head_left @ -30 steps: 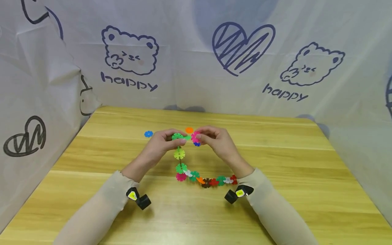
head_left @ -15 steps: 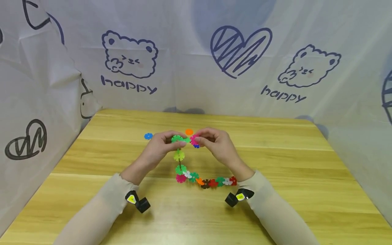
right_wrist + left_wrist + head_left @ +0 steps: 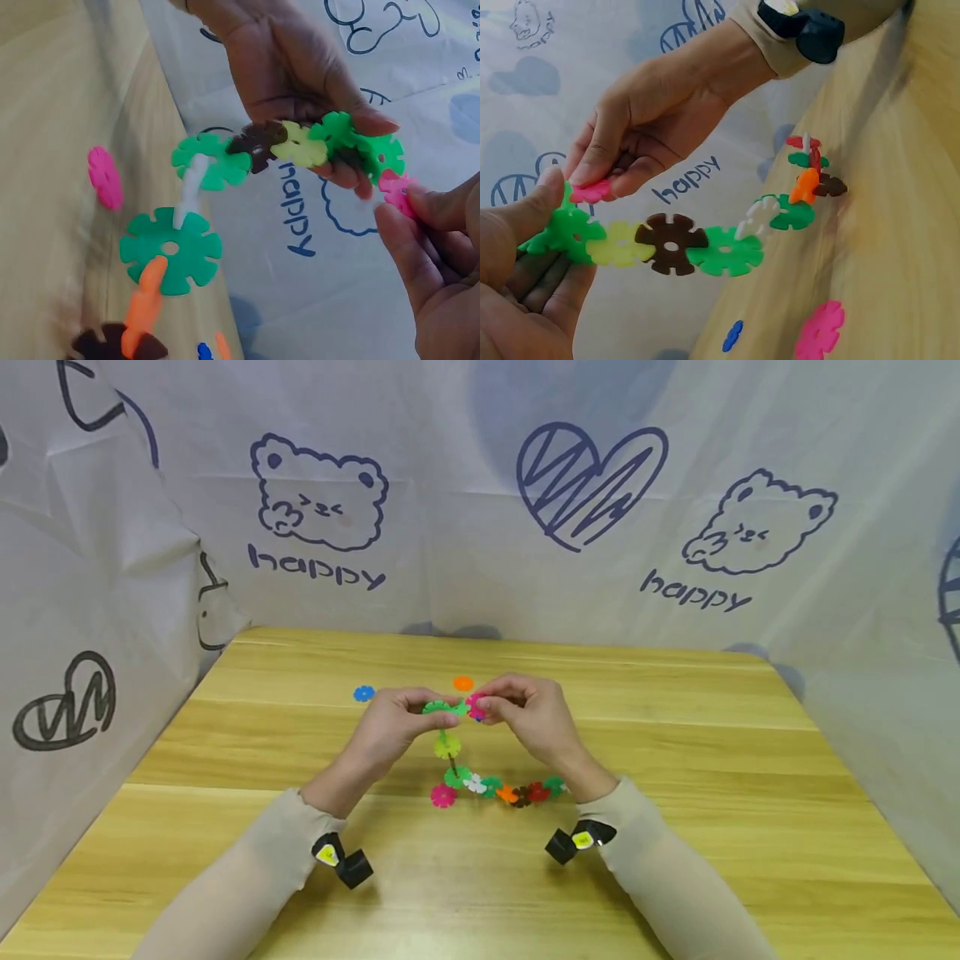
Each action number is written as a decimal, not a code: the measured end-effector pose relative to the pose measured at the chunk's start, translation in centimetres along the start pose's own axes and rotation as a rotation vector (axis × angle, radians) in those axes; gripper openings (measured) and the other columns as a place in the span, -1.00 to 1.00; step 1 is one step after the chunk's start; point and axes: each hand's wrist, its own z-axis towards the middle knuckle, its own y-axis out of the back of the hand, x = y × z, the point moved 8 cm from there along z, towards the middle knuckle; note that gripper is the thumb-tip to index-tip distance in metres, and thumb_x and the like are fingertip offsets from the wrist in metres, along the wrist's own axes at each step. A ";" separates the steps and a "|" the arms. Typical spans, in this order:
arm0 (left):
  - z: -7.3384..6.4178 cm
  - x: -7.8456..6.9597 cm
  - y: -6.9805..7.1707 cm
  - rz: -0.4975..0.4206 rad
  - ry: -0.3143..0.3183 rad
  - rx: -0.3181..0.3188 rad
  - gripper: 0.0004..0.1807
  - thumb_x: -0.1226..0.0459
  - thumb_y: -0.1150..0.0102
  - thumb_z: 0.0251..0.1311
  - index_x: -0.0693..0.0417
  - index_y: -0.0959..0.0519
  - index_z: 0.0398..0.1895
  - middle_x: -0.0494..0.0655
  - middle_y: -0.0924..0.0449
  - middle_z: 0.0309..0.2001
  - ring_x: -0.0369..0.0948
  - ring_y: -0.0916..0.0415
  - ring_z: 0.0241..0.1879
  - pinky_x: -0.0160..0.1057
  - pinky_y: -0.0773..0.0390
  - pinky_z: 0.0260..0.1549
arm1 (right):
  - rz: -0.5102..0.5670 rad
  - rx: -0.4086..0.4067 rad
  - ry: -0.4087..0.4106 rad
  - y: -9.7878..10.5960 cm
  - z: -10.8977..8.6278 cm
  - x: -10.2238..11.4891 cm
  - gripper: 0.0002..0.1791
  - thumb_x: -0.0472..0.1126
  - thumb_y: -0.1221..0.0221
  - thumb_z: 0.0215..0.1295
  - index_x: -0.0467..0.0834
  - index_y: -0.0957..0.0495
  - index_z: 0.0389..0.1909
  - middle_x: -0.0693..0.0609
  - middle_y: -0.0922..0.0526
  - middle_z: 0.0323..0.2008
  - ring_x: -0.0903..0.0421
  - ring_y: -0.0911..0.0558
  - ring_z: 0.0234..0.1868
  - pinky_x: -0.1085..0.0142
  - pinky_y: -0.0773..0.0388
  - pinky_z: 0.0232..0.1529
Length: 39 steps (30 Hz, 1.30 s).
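Observation:
My left hand [image 3: 390,727] pinches a green snowflake disc [image 3: 574,234] near the upper end of a linked chain of plastic snowflake discs. Between thumb and finger, my right hand [image 3: 536,714] pinches a pink snowflake disc [image 3: 397,191]. In the right wrist view, the pink disc meets the edge of the end green disc [image 3: 384,157]; how deep its slot sits is unclear. From the left hand the chain hangs through a yellow disc [image 3: 447,745], a brown disc [image 3: 671,244] and another green disc [image 3: 726,251], then runs right through white, green, orange, brown and red discs toward the right wrist.
A loose pink disc [image 3: 443,796] lies on the wooden table [image 3: 450,893] below the chain. Farther back are a blue disc [image 3: 364,693] and an orange disc [image 3: 463,683]. A dark blue disc is mostly hidden by the right fingers. White drawn-on cloth [image 3: 450,568] surrounds the table.
The pink disc in the right hand has come closer to the green end disc. The left hand has dropped slightly, and the chain's lower part has shifted right, away from the loose pink disc.

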 end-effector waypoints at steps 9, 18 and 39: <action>0.2 0.5 -0.4 0.065 0.009 0.022 -0.70 0.12 -0.40 0.14 -0.02 -0.73 -0.07 -0.20 -0.68 -0.03 -0.15 -0.47 -0.05 -0.19 -0.43 -0.18 | -0.146 0.018 -0.020 -0.1 -0.1 0.0 -0.91 -0.24 -0.28 0.30 -0.14 -0.72 -0.24 0.04 -0.74 -0.33 -0.01 -0.73 -0.33 0.20 -0.67 -0.26; 0.5 0.6 -0.7 -0.175 0.043 0.118 -0.66 0.15 -0.26 0.30 0.23 -0.64 -0.02 0.08 -0.63 -0.10 0.16 -0.54 -0.08 -0.11 -0.59 -0.07 | -0.103 0.134 -0.045 -0.9 0.6 -0.2 -0.83 -0.13 -0.23 0.36 -0.15 -0.64 -0.18 -0.01 -0.71 -0.29 -0.01 -0.71 -0.27 0.15 -0.66 -0.20; -2.0 2.0 3.7 -0.021 0.094 0.341 -0.73 0.23 -0.16 0.37 0.26 -0.63 -0.04 0.06 -0.59 -0.19 -0.03 -0.48 -0.18 -0.08 -0.50 -0.06 | -0.544 0.813 0.028 -7.8 -2.7 -6.0 -0.63 -0.10 -0.33 0.26 -0.06 -0.65 0.09 0.14 -0.59 -0.04 0.22 -0.53 -0.03 0.38 -0.46 0.03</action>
